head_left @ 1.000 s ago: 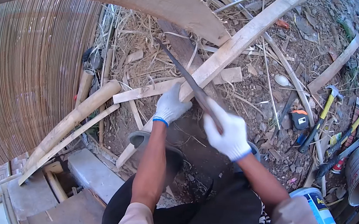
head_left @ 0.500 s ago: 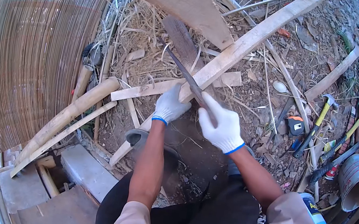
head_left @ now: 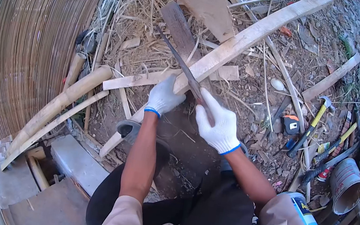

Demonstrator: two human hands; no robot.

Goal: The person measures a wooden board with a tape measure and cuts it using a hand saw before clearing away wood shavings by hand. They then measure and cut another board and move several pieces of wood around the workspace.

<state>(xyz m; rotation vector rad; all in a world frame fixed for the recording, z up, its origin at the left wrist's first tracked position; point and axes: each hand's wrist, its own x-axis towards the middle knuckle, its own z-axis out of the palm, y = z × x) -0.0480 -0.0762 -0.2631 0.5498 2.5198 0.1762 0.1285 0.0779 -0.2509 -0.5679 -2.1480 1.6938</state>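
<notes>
A long pale wooden strip (head_left: pixel 256 39) slants from the upper right down to the ground by my legs. My left hand (head_left: pixel 163 96), in a white glove with a blue cuff, is closed around its middle. My right hand (head_left: pixel 220 125), gloved the same way, is wrapped around the handle of a long dark-bladed knife (head_left: pixel 176 56). The blade lies across the strip just beyond my left hand, its tip pointing to the upper left. Beneath them, a flat wooden piece (head_left: pixel 135 81) and a dark brown board (head_left: pixel 178 31) rest on the ground.
To the left stand a slatted bamboo screen (head_left: pixel 36 44) and a bamboo pole (head_left: pixel 58 101). A broad board (head_left: pixel 196 1) juts in overhead. At right lie a tape measure (head_left: pixel 290 125), a yellow-handled hammer (head_left: pixel 312 125) and a bucket (head_left: pixel 348 184). Shavings (head_left: pixel 133 21) litter the ground.
The view has shifted slightly, so most things sit a little further left. Both hands keep their grips, and the knife stays across the strip at nearly the same spot.
</notes>
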